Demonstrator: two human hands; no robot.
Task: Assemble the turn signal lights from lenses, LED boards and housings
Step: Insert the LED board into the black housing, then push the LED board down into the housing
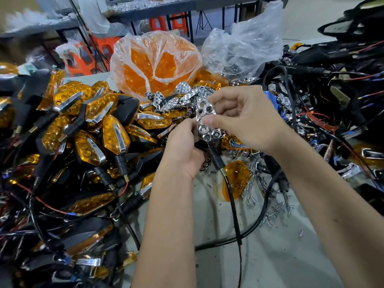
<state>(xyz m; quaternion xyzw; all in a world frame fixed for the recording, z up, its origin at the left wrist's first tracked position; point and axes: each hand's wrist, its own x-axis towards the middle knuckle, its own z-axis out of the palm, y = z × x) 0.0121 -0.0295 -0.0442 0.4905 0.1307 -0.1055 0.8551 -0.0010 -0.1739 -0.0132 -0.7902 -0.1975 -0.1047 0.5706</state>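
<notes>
Chrome reflector: a shiny plated plate (207,123) pierced with hexagonal cells, held upright at the centre of the view, above the desk (280,256)
Left hand: the left hand (185,150) grips the black housing (215,157) from 8 o'clock of the reflector, fingers curled round it; most of the housing is hidden by the palm
Right hand: the right hand (247,119) pinches the reflector from 3 o'clock, thumb pressed on its face, fingers curled behind its upper edge
Lead: a black sheathed cable (232,202) drops from the housing stem toward 6 o'clock, with a thin red wire showing lower down
Handling, judged: the reflector looks light, stiff and thin; its plating is likely slippery and easy to smudge or scratch, so the rim seems the better place to hold it than the face. The housing looks like tough moulded plastic, safe to clasp firmly
Step, judged: the reflector is probably being seated into the housing; the LED board cannot be made out
Loose lens: an amber faceted lens (235,180) lies on the desk at 5 o'clock, among small metal screws (268,196)
Finished lights: a heap of amber and black lights (83,125) at 9 o'clock
Bagged lenses: a clear plastic bag of orange lenses (155,65) at 12 o'clock
Wiring: a tangle of black harnesses (332,84) at 2 o'clock
</notes>
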